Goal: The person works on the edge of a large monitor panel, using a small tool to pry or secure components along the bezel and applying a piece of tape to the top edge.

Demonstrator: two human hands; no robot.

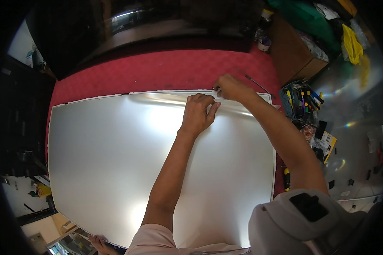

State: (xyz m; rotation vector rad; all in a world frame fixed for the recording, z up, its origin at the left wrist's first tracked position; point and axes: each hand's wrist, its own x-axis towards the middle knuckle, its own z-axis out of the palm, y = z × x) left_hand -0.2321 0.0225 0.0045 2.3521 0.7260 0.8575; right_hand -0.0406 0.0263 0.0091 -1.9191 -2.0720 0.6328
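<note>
A large, glossy translucent sheet [115, 140] lies over a flat white-framed panel, with bright patches across it. Along the far edge, right of the middle, the sheet is buckled and raised. My left hand [196, 112] rests there with its fingers curled and its thumb toward the index finger, closed on the sheet's raised part. Just to the right, my right hand [233, 88] reaches over the panel's far edge. Its fingers are bent into a pinch at the sheet's border; the fingertips are partly hidden. Both forearms cross above the sheet.
Red padding [157, 70] lies under the panel. A dark glossy screen [157, 25] stands beyond it. A screwdriver [257, 83] lies near the far right corner. On the right are a tool basket [302, 100] and a cardboard box [295, 51]. Another person's hand [98, 244] touches the near left edge.
</note>
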